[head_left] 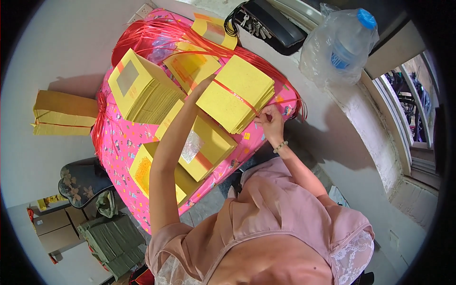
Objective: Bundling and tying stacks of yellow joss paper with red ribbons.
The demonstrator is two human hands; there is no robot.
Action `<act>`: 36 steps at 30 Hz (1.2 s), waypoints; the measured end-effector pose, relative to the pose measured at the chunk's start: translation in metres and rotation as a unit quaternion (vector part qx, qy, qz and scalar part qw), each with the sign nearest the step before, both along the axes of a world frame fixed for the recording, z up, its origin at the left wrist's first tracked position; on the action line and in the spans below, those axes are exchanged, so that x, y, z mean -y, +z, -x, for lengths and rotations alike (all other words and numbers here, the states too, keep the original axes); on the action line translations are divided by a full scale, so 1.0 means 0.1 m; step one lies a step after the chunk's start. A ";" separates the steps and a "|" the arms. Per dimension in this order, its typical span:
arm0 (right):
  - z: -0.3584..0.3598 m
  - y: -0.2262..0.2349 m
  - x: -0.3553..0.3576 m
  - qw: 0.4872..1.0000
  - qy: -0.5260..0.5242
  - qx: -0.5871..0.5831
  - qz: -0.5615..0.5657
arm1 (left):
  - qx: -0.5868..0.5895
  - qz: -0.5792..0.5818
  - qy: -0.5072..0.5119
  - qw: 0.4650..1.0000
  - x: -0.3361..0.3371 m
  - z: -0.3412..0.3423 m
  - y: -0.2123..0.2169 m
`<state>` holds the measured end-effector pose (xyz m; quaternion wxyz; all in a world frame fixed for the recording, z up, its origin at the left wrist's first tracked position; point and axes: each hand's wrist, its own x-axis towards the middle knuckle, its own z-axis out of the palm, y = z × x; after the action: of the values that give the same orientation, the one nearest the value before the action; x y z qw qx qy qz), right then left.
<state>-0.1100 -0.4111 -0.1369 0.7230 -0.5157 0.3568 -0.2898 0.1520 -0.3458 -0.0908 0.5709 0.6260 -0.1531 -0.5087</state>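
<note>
A squared stack of yellow paper sheets point(240, 88) is tilted toward me over the table, with a thin red plastic strap point(233, 95) across its top. At the stack's left edge, by one end of the strap, my left hand point(205, 88) is closed on it; most of its fingers are hidden. My right hand point(272, 122) is closed in a pinch at the stack's lower right corner, where the strap comes over the edge. Just below the left forearm lies an open yellow box-like bundle point(209, 151) with clear plastic on it.
A pink patterned cloth point(127, 149) covers the table. Another thick yellow stack point(151, 92) stands at left. Loose red straps point(135, 38) lie along the far edge. A black bag with keys point(270, 26) and a plastic-wrapped bottle point(344, 50) sit on the right ledge.
</note>
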 end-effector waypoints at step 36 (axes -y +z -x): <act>0.00 -0.04 -0.01 0.998 0.001 0.028 0.057 | 0.017 0.028 -0.003 0.999 -0.18 0.25 -0.07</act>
<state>-0.1096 -0.4097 -0.1406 0.7025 -0.5479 0.3190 -0.3233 0.1270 -0.3280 -0.0973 0.5839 0.6175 -0.1790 -0.4957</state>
